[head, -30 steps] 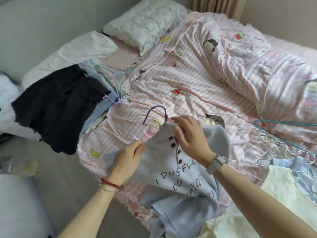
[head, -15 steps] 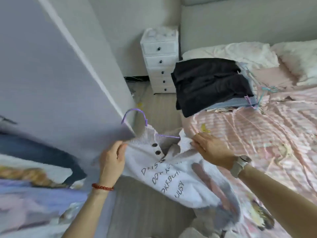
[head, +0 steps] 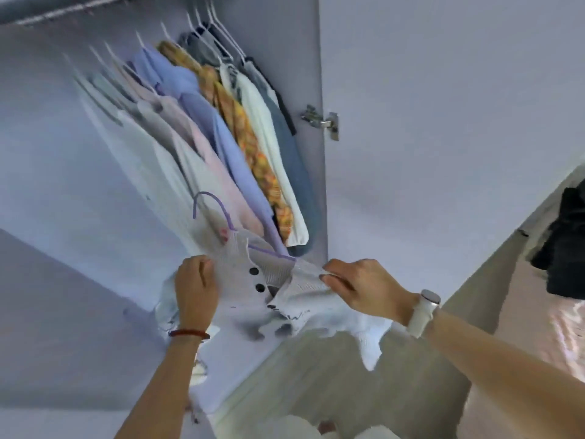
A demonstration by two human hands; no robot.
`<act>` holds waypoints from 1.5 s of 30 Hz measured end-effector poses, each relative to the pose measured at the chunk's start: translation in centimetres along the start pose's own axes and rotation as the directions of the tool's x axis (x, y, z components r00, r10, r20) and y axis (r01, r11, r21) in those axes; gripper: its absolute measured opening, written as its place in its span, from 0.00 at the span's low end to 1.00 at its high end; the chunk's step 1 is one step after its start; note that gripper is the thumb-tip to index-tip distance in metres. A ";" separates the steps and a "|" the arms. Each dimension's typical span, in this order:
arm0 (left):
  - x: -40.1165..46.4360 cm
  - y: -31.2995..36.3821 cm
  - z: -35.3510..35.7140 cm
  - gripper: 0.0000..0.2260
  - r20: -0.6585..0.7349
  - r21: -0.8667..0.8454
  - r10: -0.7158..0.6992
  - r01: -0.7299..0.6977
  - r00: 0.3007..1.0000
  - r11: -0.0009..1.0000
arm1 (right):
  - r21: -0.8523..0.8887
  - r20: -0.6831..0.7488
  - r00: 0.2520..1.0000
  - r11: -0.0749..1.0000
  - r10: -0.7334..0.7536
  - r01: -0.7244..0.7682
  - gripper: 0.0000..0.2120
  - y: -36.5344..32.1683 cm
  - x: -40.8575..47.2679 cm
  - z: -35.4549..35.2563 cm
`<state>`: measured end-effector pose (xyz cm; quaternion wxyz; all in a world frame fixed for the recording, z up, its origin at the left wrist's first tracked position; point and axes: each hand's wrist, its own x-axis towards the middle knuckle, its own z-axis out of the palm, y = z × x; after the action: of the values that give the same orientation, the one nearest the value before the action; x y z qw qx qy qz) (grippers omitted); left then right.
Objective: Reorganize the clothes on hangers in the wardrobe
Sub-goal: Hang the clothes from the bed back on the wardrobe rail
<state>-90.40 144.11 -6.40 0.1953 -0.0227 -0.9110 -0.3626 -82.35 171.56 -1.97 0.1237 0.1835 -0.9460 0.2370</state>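
- Your left hand (head: 196, 289) grips the left shoulder of the pale knit top (head: 253, 280), fingers curled over the fabric edge; a red bead bracelet (head: 189, 333) sits on that wrist.
- Your right hand (head: 364, 286) pinches the top's right shoulder between thumb and fingers, the ribbed cloth bunched at the fingertips; a white watch (head: 425, 307) is strapped on that wrist.
- The knit top hangs stretched between both hands, in front of the open wardrobe and just below the hanging row. Dark buttons (head: 254, 271) run down its front; the lower part is blurred and droops toward the floor.
- A purple hanger (head: 210, 205) is threaded through the top's neck. Its hook stands free above the collar, not on the rail; one purple arm shows along the right shoulder.
- Inside the wardrobe, hung clothes (head: 221, 137) crowd together on white hangers: pale and pink pieces at left, a lilac-blue one, an orange patterned one (head: 253, 153), a cream one, then grey-blue against the side wall.
- The rail (head: 63, 11) shows at the upper left, blurred.
- A metal hinge (head: 323, 122) is fixed at the edge of the wardrobe door (head: 443, 122), which stands open to your right.
- At far right, a dark pile of clothing (head: 566, 248) lies on the pink striped bedding (head: 566, 327).
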 end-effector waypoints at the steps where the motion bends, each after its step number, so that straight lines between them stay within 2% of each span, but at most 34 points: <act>1: 0.1 -1.0 -1.2 0.12 -0.045 -0.002 -0.031 0.031 0.999 1.000 | 0.010 0.006 0.999 0.999 -0.039 0.039 0.06 -1.2 1.4 0.3; 5: -0.8 -4.7 -5.9 0.08 -0.192 -0.025 -0.148 0.145 0.970 0.989 | 0.053 0.075 0.983 0.985 -0.167 0.163 0.10 -5.8 5.7 1.8; 8: -0.9 -6.3 -9.2 0.14 -0.278 -0.020 -0.193 0.195 0.941 0.981 | 0.091 0.021 0.966 0.963 -0.257 0.254 0.10 -9.1 8.8 2.7; 10: -0.2 -6.7 -11.0 0.12 -0.335 -0.034 -0.232 0.234 0.913 0.972 | 0.114 -0.014 0.959 0.953 -0.282 0.282 0.11 -11.0 11.1 3.1; 12: 1.1 -6.4 -12.5 0.12 -0.374 -0.075 -0.273 0.265 0.886 0.961 | 0.155 -0.035 0.958 0.945 -0.285 0.287 0.13 -12.5 13.4 3.6; 15: 3.1 -5.2 -14.6 0.14 -0.438 -0.099 -0.260 0.242 0.861 0.965 | 0.243 -0.011 0.977 0.947 -0.213 0.209 0.14 -14.2 16.4 4.5; 17: 4.5 -3.8 -15.8 0.15 -0.492 -0.066 -0.203 0.196 0.847 0.978 | 0.291 -0.040 0.989 0.945 -0.141 0.146 0.18 -15.1 18.3 4.8; 21: 7.9 0.5 -18.9 0.16 -0.627 0.139 0.035 0.067 0.778 0.988 | 0.376 -0.120 0.992 0.924 -0.024 0.068 0.20 -16.8 22.8 4.6; 23: 9.8 2.9 -20.3 0.17 -0.663 0.294 0.192 0.017 0.724 0.956 | 0.430 -0.187 0.982 0.900 0.007 0.076 0.19 -17.4 25.3 4.4; 25: 11.6 4.9 -21.3 0.18 -0.648 0.445 0.333 -0.014 0.685 0.895 | 0.473 -0.235 0.972 0.876 0.025 0.092 0.15 -17.9 27.7 4.2; 27: 13.5 6.2 -22.2 0.21 -0.619 0.559 0.423 -0.007 0.662 0.829 | 0.472 -0.295 0.955 0.875 0.043 0.106 0.12 -18.6 30.4 4.1; 30: 16.3 6.9 -23.1 0.27 -0.572 0.653 0.439 0.060 0.693 0.755 | 0.447 -0.332 0.939 0.892 0.094 0.068 0.14 -19.4 34.0 4.3; 34: 18.5 5.7 -23.1 0.30 -0.542 0.663 0.340 0.141 0.769 0.736 | 0.321 -0.190 0.975 0.946 0.114 -0.048 0.15 -19.2 37.3 5.2; 39: 19.2 4.4 -22.9 0.31 -0.543 0.700 0.372 0.160 0.753 0.696 | 0.261 -0.026 0.992 0.959 0.123 -0.112 0.15 -17.8 37.9 7.2; 45: 19.3 4.1 -22.9 0.33 -0.538 0.708 0.376 0.162 0.754 0.688 | 0.270 -0.061 0.995 0.961 0.084 -0.065 0.15 -17.0 37.2 7.9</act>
<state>-99.72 129.90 18.60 0.5120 0.1247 -0.8484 0.0511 -110.19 143.00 10.06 0.1226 0.1541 -0.9065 0.3734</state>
